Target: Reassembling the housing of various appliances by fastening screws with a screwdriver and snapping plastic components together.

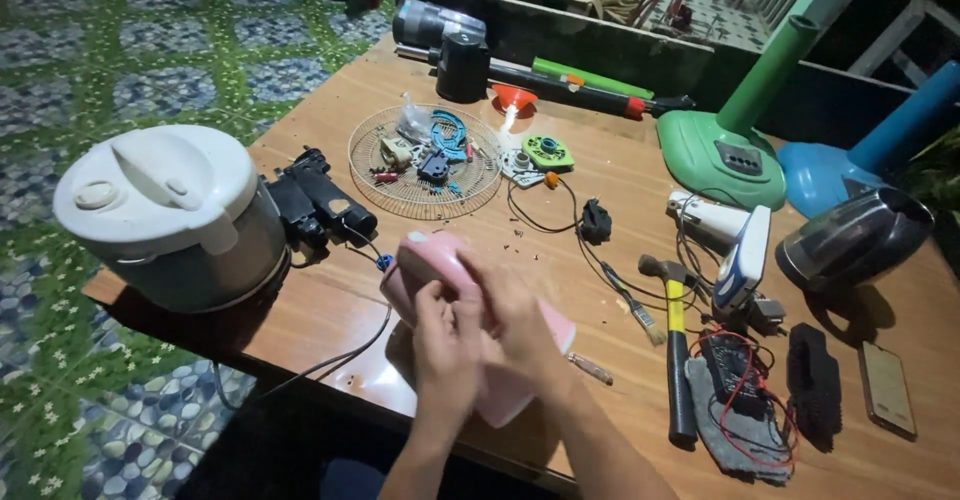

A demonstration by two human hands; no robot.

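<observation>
A pink appliance casing [440, 260] lies near the near edge of the wooden worktop [590, 160], a grey cable trailing from its left side. Both hands grasp it: the left hand [447, 338] with fingers wrapped over its middle, the right hand [520, 322] pressed against its right part. Left of it stands a white rice cooker [165, 210]. To the right lies a hammer [675, 345]; farther off, a round wire fan grille [425, 165] holds small parts.

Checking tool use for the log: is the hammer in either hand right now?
No. The hammer lies on the table apart from both hands, while the left hand and right hand grip the pink appliance.
</observation>
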